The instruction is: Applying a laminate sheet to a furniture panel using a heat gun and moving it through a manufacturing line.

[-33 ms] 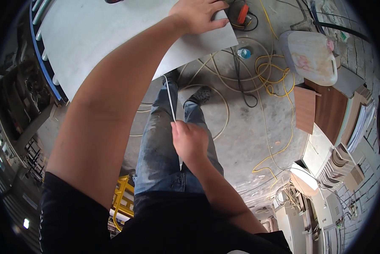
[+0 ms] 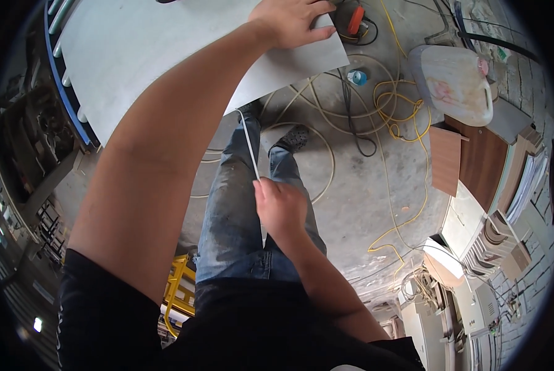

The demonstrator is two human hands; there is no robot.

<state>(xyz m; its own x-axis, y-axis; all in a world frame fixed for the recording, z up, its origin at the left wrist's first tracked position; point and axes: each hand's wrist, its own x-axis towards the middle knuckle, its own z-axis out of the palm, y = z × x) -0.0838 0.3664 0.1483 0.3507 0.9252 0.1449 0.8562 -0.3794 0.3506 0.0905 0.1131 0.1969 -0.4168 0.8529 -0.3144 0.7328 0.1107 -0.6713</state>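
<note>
A large white panel (image 2: 165, 52) spans the upper left, its corner reaching toward the top middle. My left hand (image 2: 289, 21) lies on it near that corner, fingers and thumb spread at the edge. From the panel's near edge a thin white strip (image 2: 249, 145) runs down in front of my legs. My right hand (image 2: 281, 209) is closed around this strip, below the panel and apart from it. A short white piece of the strip seems to show below the hand; the part in my fist is hidden.
A blue-framed roller conveyor (image 2: 67, 80) carries the panel at the left. Yellow cord (image 2: 428, 185) and pale hose (image 2: 332, 167) loop over the floor. A white jug (image 2: 453, 86), a blue can (image 2: 356, 77) and leaning boards (image 2: 447, 157) stand at the right. Behind me is a yellow frame (image 2: 177, 284).
My right hand has shifted very slightly to the right with the strip. My left hand stays on the panel, at nearly the same place.
</note>
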